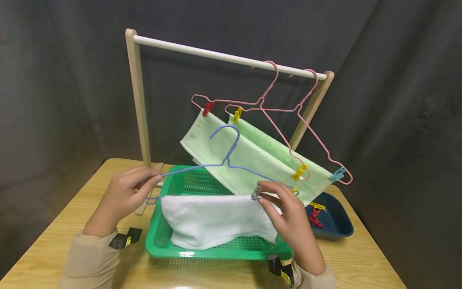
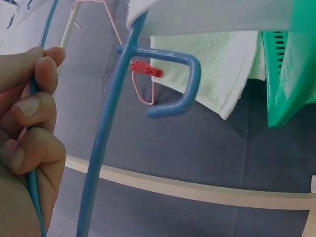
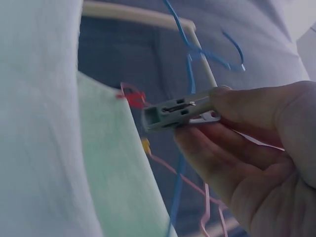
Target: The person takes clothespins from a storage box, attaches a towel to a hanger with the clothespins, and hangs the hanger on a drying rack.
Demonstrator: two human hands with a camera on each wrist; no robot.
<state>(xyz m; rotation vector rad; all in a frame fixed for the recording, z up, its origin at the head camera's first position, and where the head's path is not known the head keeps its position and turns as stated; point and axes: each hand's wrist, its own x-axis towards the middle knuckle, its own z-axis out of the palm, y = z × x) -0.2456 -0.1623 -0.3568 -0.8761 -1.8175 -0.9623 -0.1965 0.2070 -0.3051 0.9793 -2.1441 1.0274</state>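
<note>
My left hand (image 1: pixel 124 196) grips the left arm of a blue hanger (image 1: pixel 228 154), whose hook points up. A white towel (image 1: pixel 216 220) hangs along the hanger's lower side, over the green basket (image 1: pixel 153 237). My right hand (image 1: pixel 290 212) pinches a grey clothespin (image 1: pixel 256 192) between thumb and fingers, close to the towel's upper edge toward the right. In the right wrist view the clothespin (image 3: pixel 180 112) points left, toward the towel (image 3: pixel 39 123). Something yellow shows beside the hanger's right end, partly hidden behind the right hand.
Behind, two pink hangers (image 1: pixel 265 90) with light green towels (image 1: pixel 231 156) hang from a white rod (image 1: pixel 202 51) on a wooden rack. Red, yellow and light blue clothespins (image 1: pixel 338 174) hold those towels. A dark blue tray (image 1: pixel 339 216) with loose clothespins (image 1: pixel 315 218) sits at right.
</note>
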